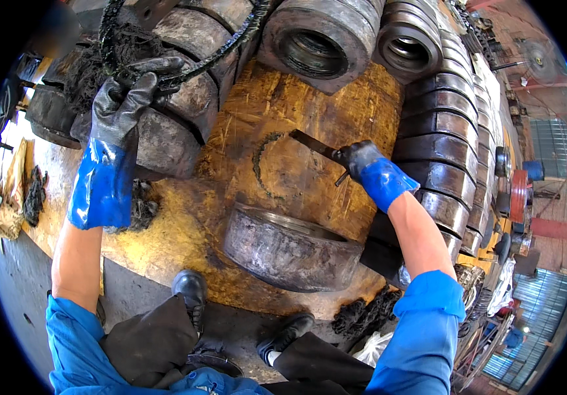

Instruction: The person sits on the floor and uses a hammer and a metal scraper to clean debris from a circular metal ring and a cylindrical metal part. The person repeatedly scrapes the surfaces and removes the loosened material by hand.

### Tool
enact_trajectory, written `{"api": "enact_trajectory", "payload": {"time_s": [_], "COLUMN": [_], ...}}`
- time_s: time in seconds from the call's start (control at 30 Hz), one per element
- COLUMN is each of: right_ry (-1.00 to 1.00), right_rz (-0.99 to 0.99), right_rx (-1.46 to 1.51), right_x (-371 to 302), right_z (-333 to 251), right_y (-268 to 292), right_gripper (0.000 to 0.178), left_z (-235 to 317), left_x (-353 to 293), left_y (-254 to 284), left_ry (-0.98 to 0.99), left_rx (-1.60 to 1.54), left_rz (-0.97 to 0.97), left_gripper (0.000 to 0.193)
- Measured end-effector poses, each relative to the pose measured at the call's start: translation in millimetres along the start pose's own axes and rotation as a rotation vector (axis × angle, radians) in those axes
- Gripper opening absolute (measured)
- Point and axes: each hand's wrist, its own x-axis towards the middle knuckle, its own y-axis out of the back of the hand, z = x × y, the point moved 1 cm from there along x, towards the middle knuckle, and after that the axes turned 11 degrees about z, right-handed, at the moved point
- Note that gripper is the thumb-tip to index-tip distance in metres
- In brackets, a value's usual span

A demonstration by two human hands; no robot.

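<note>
Left hand is gripping dark ring near metal cylinders; right hand is clasping flat bar, tip over yellowed board. You're likely needing firm holds (gloves are looking slick).

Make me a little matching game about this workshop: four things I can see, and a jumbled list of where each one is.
Things
1. Dark loop
2. Flat dark bar
3. Thick metal ring
4. Long row of metal rings

Places
A. Held in the right hand
B. Lined up along the right side of the yellow-brown work surface
C. Lying by itself, opening upward, at the near side of the work surface
D. Held in the left hand

Right pairs: 1-D, 2-A, 3-C, 4-B
</note>
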Motion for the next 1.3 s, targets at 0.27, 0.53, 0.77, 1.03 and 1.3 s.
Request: {"api": "enact_trajectory", "payload": {"time_s": [0.27,0.53,0.77,1.03,1.3], "right_ry": [0.025,0.167,0.103,0.0,0.073], "right_rz": [0.132,0.34,0.175,0.184,0.272], "right_rx": [0.069,0.036,-0.111,-0.005,-0.068], "right_x": [46.8,-42.8,-80.4,-80.8,-85.1], "right_z": [-1.8,19.0,31.0,33.9,18.2], "right_y": [0.1,-13.1,-58.8,-60.1,-59.5], "right_gripper": [0.028,0.027,0.026,0.024,0.037], "left_z": [-20.0,-10.5,-9.0,-14.8,-17.3], "left_x": [4.1,4.1,6.3,8.5,4.1], "left_y": [7.8,-0.1,0.2,-3.6,-2.6], "left_ry": [-0.048,0.013,-0.026,-0.01,0.0], "left_rx": [-0.016,-0.021,-0.002,-0.004,0.007], "left_rz": [0.104,0.109,-0.014,-0.024,-0.016], "left_gripper": [0.017,0.017,0.021,0.021,0.021]}}
